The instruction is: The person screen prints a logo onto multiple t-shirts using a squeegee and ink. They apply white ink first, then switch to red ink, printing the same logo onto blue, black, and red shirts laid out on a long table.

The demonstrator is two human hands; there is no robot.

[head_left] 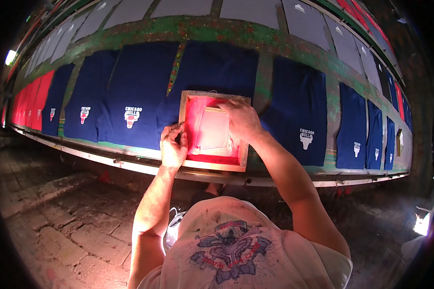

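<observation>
A wooden-framed printing screen (242,156) lies on a navy fabric piece (217,62) in front of me. Red ink coats the inner edges of its pale mesh (212,130). My left hand (173,147) has its fingers curled at the frame's left side. Inside the frame, near its far right corner, my right hand (241,118) is closed on a squeegee (216,110); only a thin tan strip of it shows beside the fingers. Most of the squeegee is hidden under that hand.
Along the long green table (265,91) lie several navy pieces. Those to the left bear a white and red print (131,117), those to the right a white one (305,139). Grey pieces (304,21) line the far side, red ones (31,101) the left end. A metal rail (125,164) edges the table.
</observation>
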